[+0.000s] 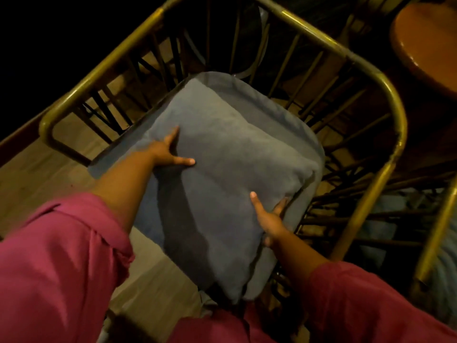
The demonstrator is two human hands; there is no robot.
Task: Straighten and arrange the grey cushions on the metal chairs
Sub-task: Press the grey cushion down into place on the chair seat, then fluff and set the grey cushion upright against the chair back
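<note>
Nearest the camera, two pink sleeves [57, 263] reach forward and down over the chair. The right hand [268, 219] grips the loose grey cushion [227, 174] at its right edge, thumb on top and fingers tucked under the side. The left hand [168, 154] is spread flat on the cushion's left part, thumb and forefinger wide apart, pressing rather than clasping.

That cushion lies skewed on top of a second, flatter grey seat pad [249, 97], which shows along the far and right edges of the seat. The cushion's near corner hangs past the front edge of the seat, towards the person.

Around both runs the brass-coloured rail of the metal chair [346, 50], with thin dark spokes below it. Farther right stands a round wooden table [425, 43], and at the right edge another brass chair leg [435, 238].

The likely step is squaring the cushion on the seat. The risk is the overhanging corner: with only one hand truly gripping, a push backwards could tip the cushion off the front edge onto the floor [29, 174], or drag the pad underneath askew against the spokes.
</note>
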